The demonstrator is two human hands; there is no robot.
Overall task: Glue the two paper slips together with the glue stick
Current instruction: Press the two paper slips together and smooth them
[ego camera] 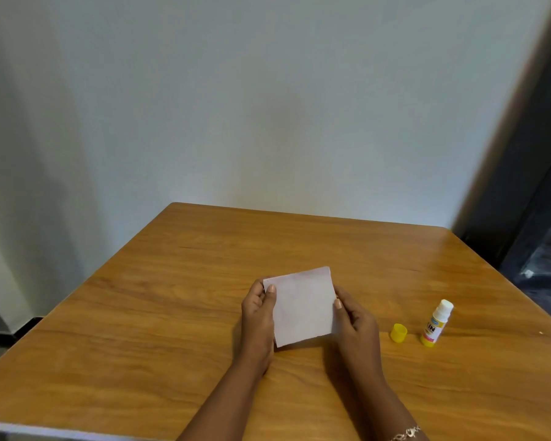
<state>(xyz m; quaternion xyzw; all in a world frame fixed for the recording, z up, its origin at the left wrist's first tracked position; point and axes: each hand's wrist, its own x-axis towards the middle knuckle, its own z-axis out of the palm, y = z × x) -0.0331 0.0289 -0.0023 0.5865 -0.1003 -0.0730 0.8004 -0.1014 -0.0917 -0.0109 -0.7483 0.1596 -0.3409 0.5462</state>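
Note:
A white paper slip [303,307] is held a little above the wooden table [172,313], seen in the head view. My left hand [257,313] pinches its left edge with the thumb on top. My right hand [355,319] pinches its right edge the same way. A sliver of a second sheet seems to show behind the right edge; I cannot tell more. The glue stick [437,323] stands uncapped on the table to the right, white tip up. Its yellow cap [398,332] lies just left of it.
A pale wall rises behind the table's far edge. A dark doorway or cabinet [535,218] stands at the right. A bracelet [406,433] is on the right wrist. The table's left and near edges are in view.

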